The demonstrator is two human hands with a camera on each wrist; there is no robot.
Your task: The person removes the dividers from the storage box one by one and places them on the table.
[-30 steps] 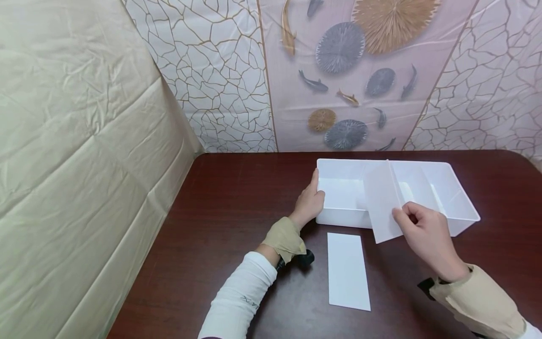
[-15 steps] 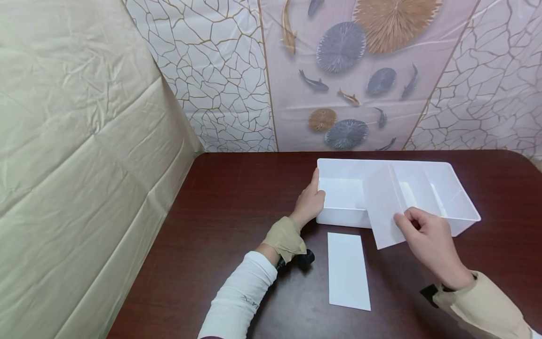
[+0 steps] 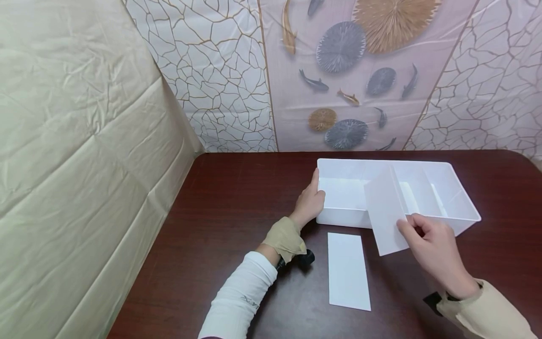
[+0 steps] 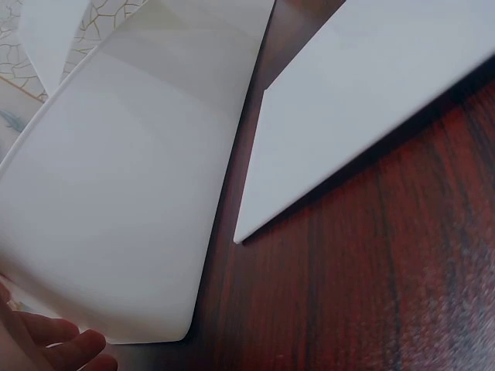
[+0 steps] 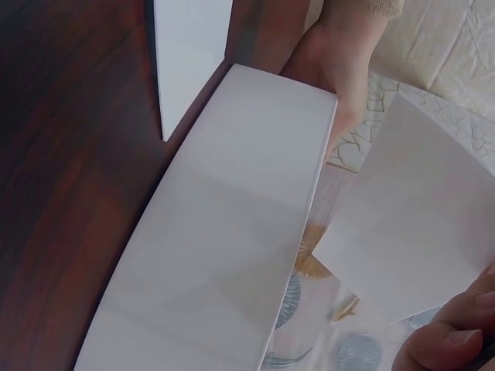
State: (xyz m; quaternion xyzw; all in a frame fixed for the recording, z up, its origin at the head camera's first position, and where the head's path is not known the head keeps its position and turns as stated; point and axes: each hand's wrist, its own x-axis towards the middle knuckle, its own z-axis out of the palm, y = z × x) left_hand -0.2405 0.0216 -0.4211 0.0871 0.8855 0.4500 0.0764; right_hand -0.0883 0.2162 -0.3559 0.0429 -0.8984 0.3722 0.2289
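A long white plastic box (image 3: pixel 342 217) stands toward the back right of the table, with thin dividers crossing its right part. My left hand (image 3: pixel 310 202) grips the box's left end; its curled fingertips (image 4: pixel 73 348) show at the box corner in the left wrist view. My right hand (image 3: pixel 438 249) pinches a flat white panel (image 3: pixel 383 212) between thumb and fingers by its right edge. The panel is tilted above the box's middle and overhangs the front wall. A second white panel (image 3: pixel 349 272) lies flat on the table in front of the box.
The dark red-brown wooden table (image 3: pixel 237 202) runs back to a patterned cloth (image 3: pixel 228 80). A pale cloth (image 3: pixel 97 155) hangs along the left side. A black wrist-worn device (image 3: pixel 306 258) sits beneath the left wrist.
My right hand has drawn the white panel slightly down and toward me, so more of it overhangs the box's front wall. My left hand and the box have stayed put.
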